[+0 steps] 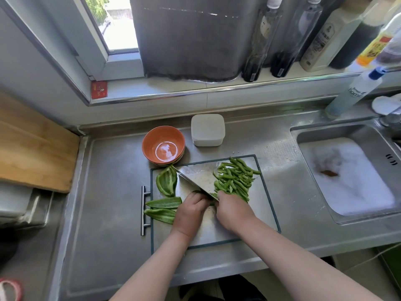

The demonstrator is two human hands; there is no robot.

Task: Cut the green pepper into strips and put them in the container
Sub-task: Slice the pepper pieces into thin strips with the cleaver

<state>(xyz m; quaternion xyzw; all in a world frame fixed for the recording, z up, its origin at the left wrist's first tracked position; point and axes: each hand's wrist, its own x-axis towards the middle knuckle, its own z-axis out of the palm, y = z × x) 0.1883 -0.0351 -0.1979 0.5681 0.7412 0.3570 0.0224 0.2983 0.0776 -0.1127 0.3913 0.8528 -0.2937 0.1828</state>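
On the steel cutting board (260, 213) lies a heap of green pepper strips (235, 179) at the far right. Three uncut pepper pieces (166, 182) lie along the board's left edge. My right hand (233, 210) grips the handle of a wide cleaver (195, 178), whose blade slants away to the upper left. My left hand (189, 212), fingers curled, holds down a pepper piece right beside the blade; that piece is almost hidden under the fingers. An empty orange bowl (163, 145) and a white lidded container (207, 129) stand behind the board.
A sink (347, 177) full of foamy water lies at the right. Bottles (316, 33) line the windowsill, and a spray bottle (355, 92) stands by the sink. A wooden board (32, 144) lies at the far left. The board's handle bar (143, 210) sticks out left.
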